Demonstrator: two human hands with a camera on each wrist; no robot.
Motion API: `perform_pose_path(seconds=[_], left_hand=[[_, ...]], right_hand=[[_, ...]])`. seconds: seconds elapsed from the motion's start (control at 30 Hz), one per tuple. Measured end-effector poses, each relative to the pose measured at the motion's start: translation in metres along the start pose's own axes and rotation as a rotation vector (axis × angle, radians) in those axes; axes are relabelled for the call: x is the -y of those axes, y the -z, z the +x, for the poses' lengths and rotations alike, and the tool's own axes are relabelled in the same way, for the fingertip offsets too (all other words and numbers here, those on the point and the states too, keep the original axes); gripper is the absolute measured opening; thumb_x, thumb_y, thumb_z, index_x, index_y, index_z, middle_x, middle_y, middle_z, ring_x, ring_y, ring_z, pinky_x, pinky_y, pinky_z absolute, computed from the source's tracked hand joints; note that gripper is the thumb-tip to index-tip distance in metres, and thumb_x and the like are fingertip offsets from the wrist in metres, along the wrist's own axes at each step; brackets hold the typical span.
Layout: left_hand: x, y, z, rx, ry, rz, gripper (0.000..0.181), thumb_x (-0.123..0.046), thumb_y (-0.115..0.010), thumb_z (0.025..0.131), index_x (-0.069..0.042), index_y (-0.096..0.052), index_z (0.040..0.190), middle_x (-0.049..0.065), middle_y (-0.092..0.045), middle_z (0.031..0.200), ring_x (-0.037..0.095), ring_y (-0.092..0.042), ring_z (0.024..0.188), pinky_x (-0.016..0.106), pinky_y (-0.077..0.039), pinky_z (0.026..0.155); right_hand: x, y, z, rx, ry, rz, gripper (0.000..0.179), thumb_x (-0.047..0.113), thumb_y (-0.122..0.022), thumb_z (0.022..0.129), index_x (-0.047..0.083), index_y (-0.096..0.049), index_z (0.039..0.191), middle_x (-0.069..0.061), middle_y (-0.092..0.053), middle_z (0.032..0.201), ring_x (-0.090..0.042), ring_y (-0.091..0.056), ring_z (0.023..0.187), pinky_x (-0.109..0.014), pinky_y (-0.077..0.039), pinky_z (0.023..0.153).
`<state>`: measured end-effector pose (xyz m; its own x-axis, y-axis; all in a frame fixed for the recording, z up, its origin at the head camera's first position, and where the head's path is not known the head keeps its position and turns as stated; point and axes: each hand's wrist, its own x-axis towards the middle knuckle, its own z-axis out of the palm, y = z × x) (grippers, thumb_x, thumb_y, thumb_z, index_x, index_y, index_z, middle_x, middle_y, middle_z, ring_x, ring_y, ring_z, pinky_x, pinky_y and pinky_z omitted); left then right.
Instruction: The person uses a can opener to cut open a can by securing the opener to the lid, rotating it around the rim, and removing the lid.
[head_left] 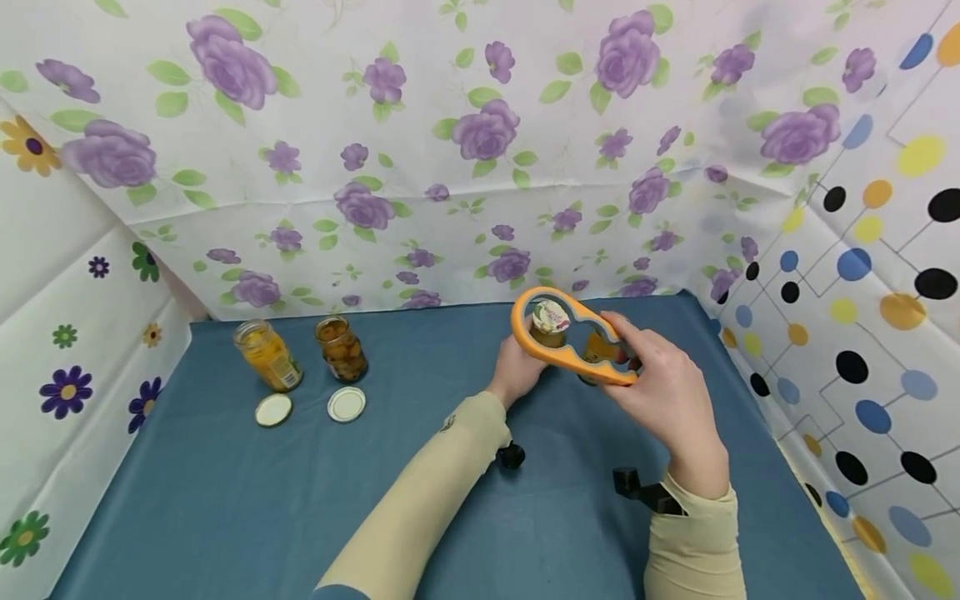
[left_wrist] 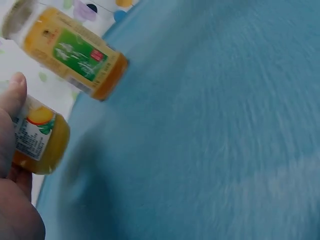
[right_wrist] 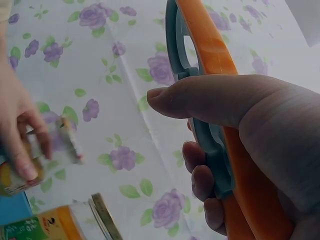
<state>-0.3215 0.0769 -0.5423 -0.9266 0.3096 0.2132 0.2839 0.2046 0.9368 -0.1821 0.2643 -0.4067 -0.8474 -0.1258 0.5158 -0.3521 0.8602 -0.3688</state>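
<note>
My left hand (head_left: 517, 371) grips a small glass jar (left_wrist: 42, 137) of yellow-orange contents, its fruit label partly showing past the fingers. That jar's lid (head_left: 551, 317) is whitish with a coloured pattern and sits on top. In my right hand (head_left: 671, 392) I hold an orange and grey multi-loop jar opener (head_left: 562, 357), thumb on one side and fingers curled round the other. From the head view the opener's large loop overlaps the lid; the right wrist view shows them apart. A second lidded jar (left_wrist: 75, 55), with a green and yellow label, stands close by, partly behind the opener.
At the table's left stand an open jar of yellow fruit (head_left: 267, 354) and an open jar of brownish contents (head_left: 341, 348). Two lids (head_left: 273, 410) (head_left: 347, 404) lie in front of them. Patterned cloth walls (head_left: 450, 208) border the blue tabletop (head_left: 300, 500).
</note>
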Motion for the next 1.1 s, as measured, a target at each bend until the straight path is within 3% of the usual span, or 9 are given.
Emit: perform_pose_path(seconds=[0.17,0.4,0.5,0.63,0.77,0.9,1.1], left_hand=[[-0.016,0.026,-0.017,-0.018,-0.086,0.040,0.057,-0.033,-0.081,0.100,-0.017,-0.057,0.149,0.002,-0.067,0.135,0.019,-0.065,0.119,0.040,-0.055,0.101],[-0.035,0.057,-0.072,0.006,-0.255,-0.099,0.072,-0.010,-0.080,0.099,-0.018,-0.043,0.160,0.010,-0.051,0.149,0.027,-0.055,0.136,0.044,-0.049,0.112],[-0.039,0.064,-0.097,0.015,-0.254,-0.121,0.079,-0.010,-0.078,0.100,-0.022,-0.034,0.165,0.009,-0.048,0.150,0.026,-0.056,0.132,0.047,-0.050,0.109],[-0.040,0.068,-0.121,0.010,-0.230,-0.099,0.070,-0.013,-0.077,0.102,-0.019,-0.037,0.160,0.009,-0.054,0.143,0.025,-0.060,0.123,0.047,-0.053,0.102],[-0.037,0.069,-0.133,0.024,-0.236,-0.150,0.060,-0.008,-0.075,0.102,-0.013,-0.042,0.152,0.012,-0.059,0.136,0.028,-0.064,0.117,0.045,-0.056,0.097],[-0.034,0.071,-0.139,0.033,-0.248,-0.200,0.061,-0.004,-0.074,0.102,-0.012,-0.041,0.153,0.013,-0.059,0.134,0.028,-0.065,0.114,0.041,-0.058,0.094],[-0.030,0.075,-0.144,0.016,-0.274,-0.176,0.063,-0.003,-0.075,0.101,-0.015,-0.043,0.154,0.012,-0.057,0.140,0.027,-0.062,0.121,0.040,-0.056,0.098]], right_hand=[[0.009,-0.006,0.001,0.015,0.004,0.022,0.072,0.019,-0.091,0.085,0.021,-0.063,0.152,-0.001,-0.066,0.094,-0.017,-0.060,0.077,-0.039,-0.049,0.062],[0.025,-0.011,0.003,0.057,0.067,0.045,0.079,0.015,-0.092,0.082,0.022,-0.060,0.154,0.002,-0.064,0.091,-0.015,-0.059,0.076,-0.038,-0.050,0.063],[0.033,-0.014,0.003,0.076,0.095,0.060,0.078,0.014,-0.092,0.082,0.023,-0.061,0.153,0.003,-0.063,0.091,-0.012,-0.055,0.074,-0.036,-0.048,0.062],[0.043,-0.019,0.003,0.115,0.126,0.087,0.078,0.014,-0.092,0.081,0.024,-0.061,0.153,0.003,-0.063,0.092,-0.010,-0.052,0.071,-0.034,-0.047,0.060],[0.051,-0.023,0.002,0.174,0.143,0.096,0.080,0.016,-0.094,0.081,0.025,-0.061,0.153,0.005,-0.062,0.091,-0.009,-0.050,0.069,-0.032,-0.046,0.059],[0.058,-0.026,0.002,0.219,0.146,0.092,0.081,0.019,-0.095,0.080,0.025,-0.061,0.154,0.005,-0.063,0.091,-0.009,-0.052,0.070,-0.033,-0.046,0.060],[0.066,-0.028,0.002,0.252,0.137,0.069,0.081,0.024,-0.096,0.082,0.027,-0.060,0.154,0.004,-0.064,0.091,-0.010,-0.052,0.070,-0.033,-0.046,0.061]])
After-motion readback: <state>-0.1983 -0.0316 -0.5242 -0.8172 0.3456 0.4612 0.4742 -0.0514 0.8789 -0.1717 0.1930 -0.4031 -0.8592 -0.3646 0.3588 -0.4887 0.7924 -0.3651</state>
